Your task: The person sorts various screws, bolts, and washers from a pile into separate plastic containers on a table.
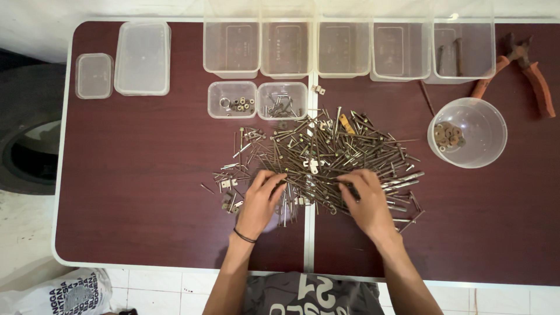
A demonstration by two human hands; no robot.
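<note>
Dark-red table [134, 192], big heap of nails and screws [318, 154] mid-table, mostly unsorted by the look of it. Left hand [261, 201] and right hand [364, 201] both rest on the near edge of the heap, fingers loosely curled into it; can't tell what either pinches. Sorted so far: two small tubs [256, 100] and round bowl [468, 133] hold a few bits, tall bins [344, 49] nearly bare.

Orange-handled pliers [525, 69], round clear bowl [484, 125] of washers, two lids [143, 57] on maroon table [134, 192].
</note>
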